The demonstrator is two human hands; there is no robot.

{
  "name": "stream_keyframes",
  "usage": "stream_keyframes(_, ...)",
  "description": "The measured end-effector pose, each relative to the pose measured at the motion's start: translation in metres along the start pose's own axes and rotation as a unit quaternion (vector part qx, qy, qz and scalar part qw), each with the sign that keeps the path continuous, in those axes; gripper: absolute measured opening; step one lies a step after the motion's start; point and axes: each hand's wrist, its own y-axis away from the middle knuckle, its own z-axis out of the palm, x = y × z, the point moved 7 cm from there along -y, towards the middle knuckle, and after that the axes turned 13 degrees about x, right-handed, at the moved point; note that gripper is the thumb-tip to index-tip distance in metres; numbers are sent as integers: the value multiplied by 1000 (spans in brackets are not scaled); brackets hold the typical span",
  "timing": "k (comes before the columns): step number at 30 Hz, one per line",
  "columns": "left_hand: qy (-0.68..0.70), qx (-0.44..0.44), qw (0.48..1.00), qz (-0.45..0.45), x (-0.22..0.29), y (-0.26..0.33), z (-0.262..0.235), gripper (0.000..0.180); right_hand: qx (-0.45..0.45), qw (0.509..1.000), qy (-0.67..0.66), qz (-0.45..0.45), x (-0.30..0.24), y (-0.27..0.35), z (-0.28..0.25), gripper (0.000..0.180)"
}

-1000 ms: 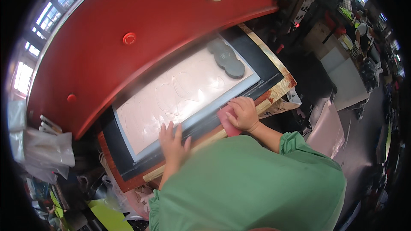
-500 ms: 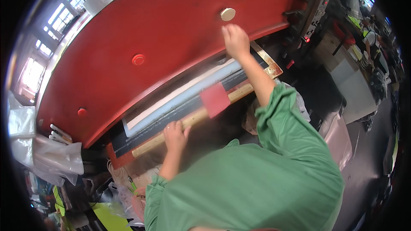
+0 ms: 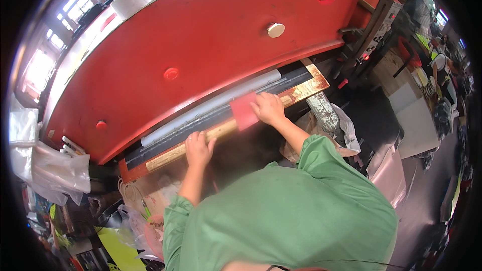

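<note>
A round wooden bar (image 3: 170, 155) runs along the front of a dark tray (image 3: 173, 142) with a rusty, red-brown frame. My left hand (image 3: 200, 149) is closed over the bar left of its middle, thumb apart from the fingers. Further right, my right hand (image 3: 270, 109) bends over the same bar, its thumb side against a red sheet (image 3: 244, 112) draped over it. Behind the bar, a pale blue-white strip (image 3: 211, 105) lies on the tray, partly hidden under a large red machine panel (image 3: 221, 35). Both palms are hidden.
On the panel are a white round button (image 3: 275, 30) and red buttons (image 3: 171, 74). A control box (image 3: 379, 30) stands at right, above a worn metal piece (image 3: 324, 110). Clear plastic bags (image 3: 55, 165) hang at left. Another person (image 3: 442, 62) is far right.
My right hand has come down from near the white button to the bar beside the red sheet. My left hand stays on the bar. Less of the pale strip shows beneath the panel.
</note>
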Motion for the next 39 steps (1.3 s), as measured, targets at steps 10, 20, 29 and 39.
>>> stream_keyframes(10,-30,-38,997,-53,-2,-7,5,40,-53,998,3,19,2,-4,3,29)
stream_keyframes(20,15,-59,997,-43,21,13,-24,27,-55,988,-113,90,17,28,-23,25)
stream_keyframes(29,57,18,995,84,78,5,-56,19,59,992,53,95,34,-13,-62,52)
stream_keyframes(39,35,4,967,251,123,40,-61,24,-104,977,128,137,16,32,-71,75)
